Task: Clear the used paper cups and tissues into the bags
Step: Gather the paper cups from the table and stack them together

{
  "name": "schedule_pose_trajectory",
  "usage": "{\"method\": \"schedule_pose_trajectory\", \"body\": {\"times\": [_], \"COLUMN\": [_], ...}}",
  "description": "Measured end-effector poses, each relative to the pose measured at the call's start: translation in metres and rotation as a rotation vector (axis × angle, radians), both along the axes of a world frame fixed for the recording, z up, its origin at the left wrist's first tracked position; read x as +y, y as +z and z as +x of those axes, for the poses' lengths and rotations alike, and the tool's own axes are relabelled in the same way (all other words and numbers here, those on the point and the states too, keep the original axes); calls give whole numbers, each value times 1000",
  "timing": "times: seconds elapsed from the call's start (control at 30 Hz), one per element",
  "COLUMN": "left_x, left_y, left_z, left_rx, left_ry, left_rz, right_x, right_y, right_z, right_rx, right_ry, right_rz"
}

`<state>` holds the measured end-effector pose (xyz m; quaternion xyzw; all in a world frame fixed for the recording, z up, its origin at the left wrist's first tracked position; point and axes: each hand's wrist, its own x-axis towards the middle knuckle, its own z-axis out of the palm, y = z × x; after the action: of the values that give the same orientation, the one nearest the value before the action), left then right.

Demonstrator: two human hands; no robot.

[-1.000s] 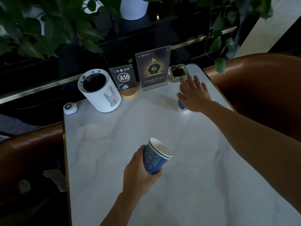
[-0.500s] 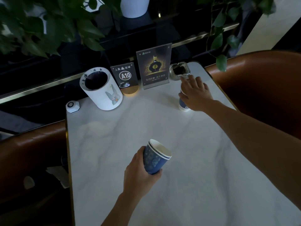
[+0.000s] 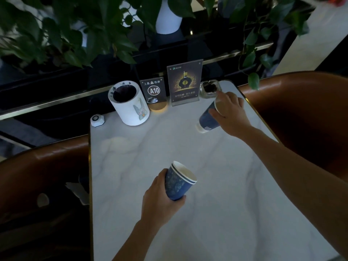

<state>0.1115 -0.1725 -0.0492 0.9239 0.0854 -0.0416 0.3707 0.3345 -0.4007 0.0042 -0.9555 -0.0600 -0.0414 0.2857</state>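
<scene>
My left hand (image 3: 158, 202) grips a blue paper cup (image 3: 178, 182) from the side, tilted, with its white rim pointing up and right over the middle of the marble table (image 3: 216, 213). At the table's far right, my right hand (image 3: 231, 113) is closed over the top of a second blue paper cup (image 3: 207, 119). That cup leans to the right, with its white base near or on the table. I see no tissues and no bags.
Along the table's back edge stand a white cylindrical bin (image 3: 130, 102) with a dark liner, an A10 table sign (image 3: 153, 90), an acrylic menu stand (image 3: 184, 82), a glass ashtray (image 3: 210, 88) and a small call button (image 3: 97, 120). Brown chairs (image 3: 301, 117) flank the table; leafy plants (image 3: 66, 32) hang behind.
My right hand has closed on the far cup and tipped it over to a lean. My left hand and its cup have stayed put.
</scene>
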Motion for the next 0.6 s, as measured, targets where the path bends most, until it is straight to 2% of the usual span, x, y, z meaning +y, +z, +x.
{"method": "schedule_pose_trajectory", "body": {"times": [0.23, 0.6], "left_x": [0, -2], "left_y": [12, 13], "left_z": [-35, -92], "left_rx": [-18, 2], "left_ry": [3, 35], "left_rz": [-1, 12], "right_x": [7, -4], "right_y": [27, 20], "right_z": [-71, -147], "right_rx": [29, 77], "right_ry": [20, 16], "right_rz": [126, 319]}}
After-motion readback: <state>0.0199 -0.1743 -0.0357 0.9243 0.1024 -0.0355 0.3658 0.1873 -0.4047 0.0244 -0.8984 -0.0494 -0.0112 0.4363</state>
